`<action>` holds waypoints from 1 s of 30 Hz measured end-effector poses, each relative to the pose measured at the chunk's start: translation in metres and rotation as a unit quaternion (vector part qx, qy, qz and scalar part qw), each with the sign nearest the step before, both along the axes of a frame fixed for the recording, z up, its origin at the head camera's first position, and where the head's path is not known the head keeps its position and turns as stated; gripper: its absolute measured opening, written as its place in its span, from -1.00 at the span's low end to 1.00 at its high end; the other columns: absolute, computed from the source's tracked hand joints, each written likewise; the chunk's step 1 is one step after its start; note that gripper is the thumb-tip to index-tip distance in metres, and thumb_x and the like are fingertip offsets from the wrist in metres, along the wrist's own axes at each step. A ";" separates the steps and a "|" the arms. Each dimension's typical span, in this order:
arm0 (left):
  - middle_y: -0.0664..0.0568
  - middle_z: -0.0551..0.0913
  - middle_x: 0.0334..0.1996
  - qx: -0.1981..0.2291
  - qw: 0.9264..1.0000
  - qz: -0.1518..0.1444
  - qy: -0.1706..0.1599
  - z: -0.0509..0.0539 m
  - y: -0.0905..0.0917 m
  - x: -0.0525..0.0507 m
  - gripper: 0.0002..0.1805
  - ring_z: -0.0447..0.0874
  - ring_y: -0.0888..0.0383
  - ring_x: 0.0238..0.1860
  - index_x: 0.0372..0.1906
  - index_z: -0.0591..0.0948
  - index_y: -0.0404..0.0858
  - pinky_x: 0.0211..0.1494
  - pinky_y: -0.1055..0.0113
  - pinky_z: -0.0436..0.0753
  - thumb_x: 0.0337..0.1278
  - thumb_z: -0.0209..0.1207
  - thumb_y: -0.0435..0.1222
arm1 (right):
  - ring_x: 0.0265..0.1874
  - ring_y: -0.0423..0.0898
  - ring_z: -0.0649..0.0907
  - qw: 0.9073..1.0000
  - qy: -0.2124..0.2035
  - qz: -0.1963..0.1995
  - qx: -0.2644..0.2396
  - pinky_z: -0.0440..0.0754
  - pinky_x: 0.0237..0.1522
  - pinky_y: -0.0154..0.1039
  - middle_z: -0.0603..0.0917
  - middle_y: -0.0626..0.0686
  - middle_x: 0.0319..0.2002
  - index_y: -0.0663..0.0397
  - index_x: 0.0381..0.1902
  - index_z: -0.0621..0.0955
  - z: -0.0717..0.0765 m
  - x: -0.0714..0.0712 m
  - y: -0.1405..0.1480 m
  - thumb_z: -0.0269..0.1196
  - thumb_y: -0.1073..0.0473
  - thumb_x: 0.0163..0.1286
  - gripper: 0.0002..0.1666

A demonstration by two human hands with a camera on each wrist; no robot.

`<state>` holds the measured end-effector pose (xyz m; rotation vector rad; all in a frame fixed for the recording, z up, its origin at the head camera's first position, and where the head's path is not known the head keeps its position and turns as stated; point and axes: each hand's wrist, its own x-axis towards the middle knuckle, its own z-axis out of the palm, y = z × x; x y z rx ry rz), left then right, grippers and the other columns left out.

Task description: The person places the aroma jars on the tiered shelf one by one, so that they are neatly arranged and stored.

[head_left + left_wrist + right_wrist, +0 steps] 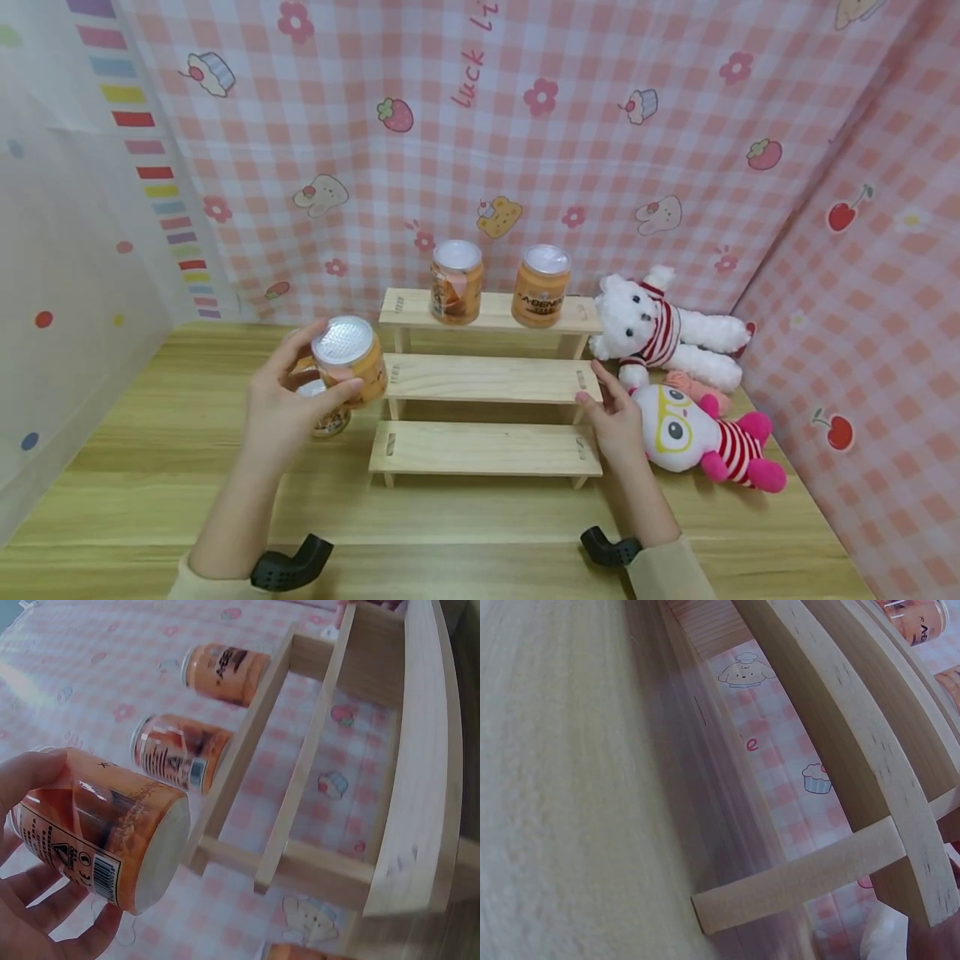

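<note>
My left hand (281,404) grips an orange-labelled jar (367,375) with a clear lid, raised in the air beside the left end of a three-step wooden display shelf (487,379). The left wrist view shows the fingers and thumb curled round this jar (105,825). At the right end of the middle step, my right hand (618,425) holds the board's edge between thumb and fingers. Two similar jars, one left (456,287) and one right (542,287), stand upright on the top step. Another jar (332,423) on the table is partly hidden behind my left hand.
Right of the shelf, a white plush bear (630,321) and a pink-and-white plush doll (675,429) lie on the wooden table (465,525). A checked cloth (480,167) hangs behind the shelf, and another covers the right side.
</note>
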<state>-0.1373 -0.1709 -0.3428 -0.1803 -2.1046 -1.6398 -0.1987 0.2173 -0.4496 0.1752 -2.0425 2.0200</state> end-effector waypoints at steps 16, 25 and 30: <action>0.04 0.53 0.12 0.012 0.995 -0.099 -0.015 -0.001 0.055 -0.018 -0.21 0.48 0.09 0.03 0.27 0.49 -0.12 -0.02 0.18 0.55 -0.22 0.52 -0.33 | 0.37 -0.03 0.24 1.000 -0.002 -0.008 0.004 0.43 0.08 -0.50 0.28 0.16 0.39 0.33 0.36 0.31 0.001 0.001 -0.001 0.22 0.43 0.31 -0.34; 0.09 0.54 0.13 0.009 0.990 -0.141 0.012 -0.001 0.091 -0.031 -0.21 0.46 0.06 0.09 0.25 0.51 -0.10 0.00 0.04 0.52 -0.26 0.53 -0.30 | 0.36 -0.04 0.24 1.000 -0.001 -0.010 0.008 0.43 0.07 -0.51 0.29 0.13 0.38 0.30 0.35 0.33 0.000 0.000 -0.001 0.23 0.43 0.31 -0.34; 0.13 0.55 0.08 0.020 0.987 -0.161 -0.013 -0.003 0.109 -0.038 -0.23 0.45 0.07 0.10 0.23 0.52 0.00 0.03 0.03 0.50 -0.25 0.54 -0.24 | 0.37 -0.04 0.23 1.000 0.002 -0.008 0.009 0.41 0.10 -0.50 0.30 0.12 0.38 0.30 0.35 0.34 -0.001 0.000 0.000 0.22 0.45 0.31 -0.35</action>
